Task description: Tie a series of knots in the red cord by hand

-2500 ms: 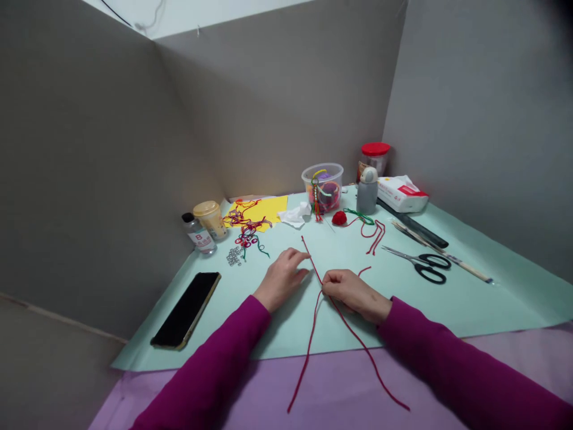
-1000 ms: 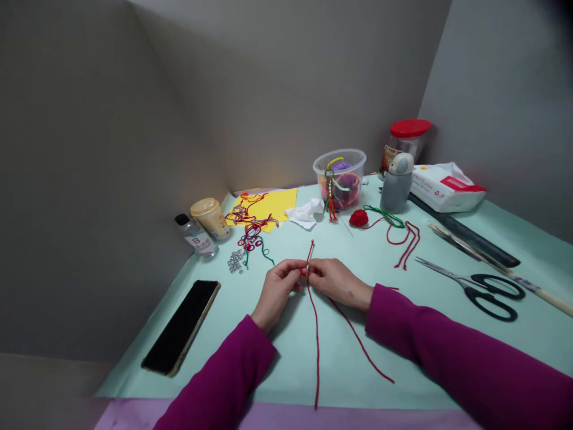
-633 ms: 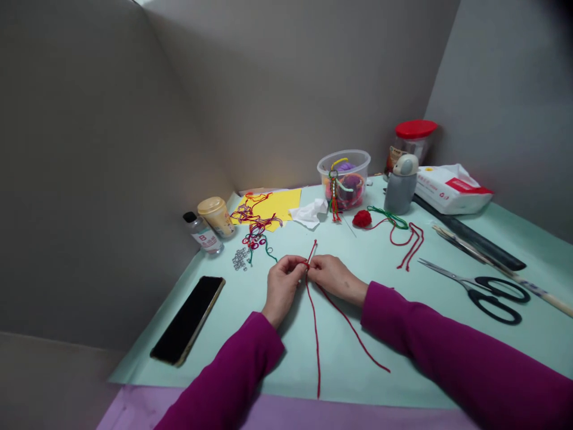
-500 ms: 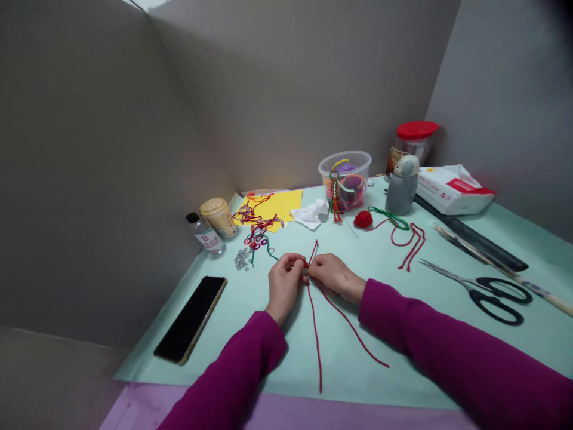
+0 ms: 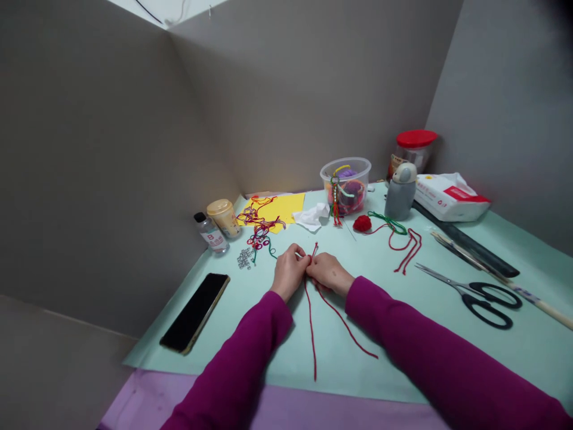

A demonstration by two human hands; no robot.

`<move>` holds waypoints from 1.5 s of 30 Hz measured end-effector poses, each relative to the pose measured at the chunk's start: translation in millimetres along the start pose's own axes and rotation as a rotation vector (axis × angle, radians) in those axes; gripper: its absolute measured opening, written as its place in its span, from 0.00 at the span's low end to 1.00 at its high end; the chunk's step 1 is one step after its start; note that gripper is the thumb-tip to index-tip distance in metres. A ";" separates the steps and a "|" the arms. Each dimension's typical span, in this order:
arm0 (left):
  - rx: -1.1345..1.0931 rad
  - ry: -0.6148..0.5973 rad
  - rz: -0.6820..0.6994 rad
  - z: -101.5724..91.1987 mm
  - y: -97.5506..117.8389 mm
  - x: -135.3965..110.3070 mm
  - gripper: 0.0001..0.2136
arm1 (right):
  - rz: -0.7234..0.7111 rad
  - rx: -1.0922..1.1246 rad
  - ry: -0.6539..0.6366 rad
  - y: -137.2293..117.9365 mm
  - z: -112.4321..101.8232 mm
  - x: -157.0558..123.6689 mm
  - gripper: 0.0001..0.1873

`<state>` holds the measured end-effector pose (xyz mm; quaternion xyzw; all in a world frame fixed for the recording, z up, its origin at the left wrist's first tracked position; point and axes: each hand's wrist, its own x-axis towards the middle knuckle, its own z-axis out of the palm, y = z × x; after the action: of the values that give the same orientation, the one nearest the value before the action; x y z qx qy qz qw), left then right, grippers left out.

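My left hand (image 5: pixel 290 272) and my right hand (image 5: pixel 327 272) meet over the mint green sheet (image 5: pixel 403 298), fingers pinched together on a doubled red cord (image 5: pixel 310 322). The cord's short folded end pokes out beyond my fingertips toward the back. Its two long tails trail toward me across the sheet, one straight, one slanting right. Both sleeves are magenta.
A black phone (image 5: pixel 195 311) lies at the left. Black scissors (image 5: pixel 474 292) and sticks lie at the right. Behind are small metal rings (image 5: pixel 245 258), tangled cords on yellow paper (image 5: pixel 286 206), a small bottle (image 5: pixel 212 234), a tub of threads (image 5: pixel 345 185), a red-lidded jar (image 5: pixel 412 150). Grey panels wall the space.
My hands came together on the red cord and slid a little farther from me. The cord's tails were drawn up the sheet with them, and the view tilted slightly.
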<state>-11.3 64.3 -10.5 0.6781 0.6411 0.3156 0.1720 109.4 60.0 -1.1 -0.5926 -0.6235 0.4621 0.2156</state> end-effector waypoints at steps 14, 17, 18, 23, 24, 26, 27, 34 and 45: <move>0.202 -0.109 0.084 -6.9 4.9 3.5 0.05 | -0.063 -0.113 0.013 10.0 3.5 0.8 0.15; 0.155 -0.059 0.071 -3.2 0.5 -4.0 0.05 | -0.080 -0.129 0.031 11.5 4.2 1.3 0.13; 0.143 -0.051 0.076 -2.4 -0.5 -6.2 0.05 | -0.086 -0.135 0.039 12.1 4.4 1.5 0.12; 0.143 -0.028 0.051 -0.6 -1.1 -9.7 0.04 | -0.095 -0.133 0.049 13.9 4.8 1.6 0.11; 0.153 -0.023 0.044 -0.2 -1.1 -9.1 0.05 | -0.086 -0.118 0.043 13.9 4.7 1.5 0.11; 0.177 -0.018 0.044 0.8 -1.5 -7.7 0.06 | -0.060 -0.086 0.025 13.8 4.6 1.5 0.10; 0.188 -0.018 0.052 1.1 -1.8 -7.0 0.06 | -0.047 -0.074 0.015 13.6 4.5 1.6 0.09; 0.237 -0.057 0.109 -1.0 -2.1 -7.1 0.05 | -0.072 -0.215 0.066 12.9 0.9 3.9 0.08; 0.362 -0.195 0.178 -10.9 7.7 -5.5 0.08 | -0.095 -0.382 0.126 12.3 -4.2 -0.7 0.09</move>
<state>-12.4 56.2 1.4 0.7792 0.6051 0.1425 0.0801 119.6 59.1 -9.2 -0.6206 -0.7123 0.2866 0.1594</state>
